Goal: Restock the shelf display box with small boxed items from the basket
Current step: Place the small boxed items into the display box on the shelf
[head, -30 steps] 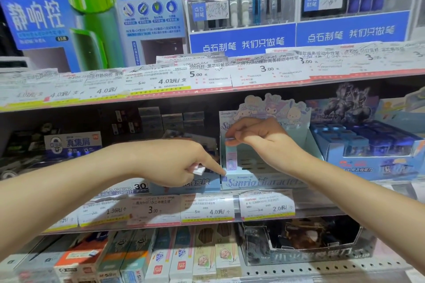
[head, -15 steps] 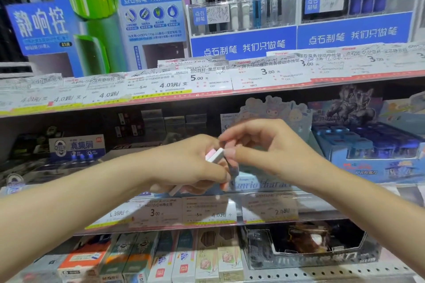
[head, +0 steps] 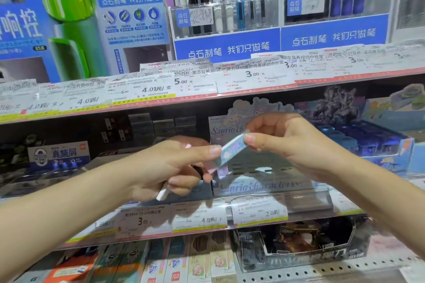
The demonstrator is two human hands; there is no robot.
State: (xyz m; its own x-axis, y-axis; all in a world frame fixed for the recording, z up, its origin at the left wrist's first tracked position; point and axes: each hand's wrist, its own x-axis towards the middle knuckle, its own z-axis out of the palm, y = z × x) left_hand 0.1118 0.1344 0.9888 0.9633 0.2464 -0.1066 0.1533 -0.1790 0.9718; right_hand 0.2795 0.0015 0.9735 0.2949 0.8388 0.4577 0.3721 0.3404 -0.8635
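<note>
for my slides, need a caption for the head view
Both hands pinch a small blue boxed item before the Sanrio display box.

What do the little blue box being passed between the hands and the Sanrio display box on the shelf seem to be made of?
The little blue box looks like thin printed card with a slight sheen, though a wrapped eraser is possible; it is too blurred to tell. The Sanrio display box looks like matte printed cardboard: die-cut character header, flat folded front panel.

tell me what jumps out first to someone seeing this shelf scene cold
Dead centre, the two hands meet in front of the middle shelf: the right hand pinches one end of a small pale blue box while the left hand grips its other end along with a few more small boxes. Just behind sits the pastel Sanrio display box. Above, bright blue pen displays fill the top shelf.
</note>
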